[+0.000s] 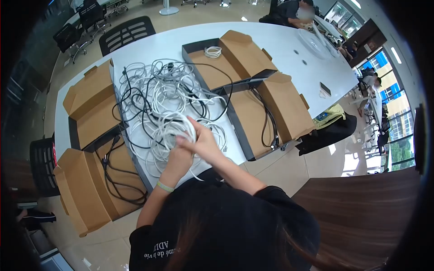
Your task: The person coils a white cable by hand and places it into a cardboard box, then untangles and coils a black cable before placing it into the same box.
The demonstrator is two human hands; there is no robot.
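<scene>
Close to my body, at the near end of the table, both hands work on a looped white cable (189, 127). My left hand (180, 157), with a band at the wrist, is closed low on the loops. My right hand (204, 141) grips the coil from the right side, its fingers partly hidden by the strands. A white tail hangs below the hands. Just beyond lies a tangled heap of white and black cables (167, 88), which overlaps the coil in view, so where the held cable ends is hard to tell.
Four-sided open cardboard boxes flank the heap: a near-left box (86, 185) and a near-right box (253, 119) with black cables, a far-left box (92, 106), and a far-right box (217, 67) with a small white coil (213, 52). A phone (325, 88) lies rightward. A person (289, 13) sits across.
</scene>
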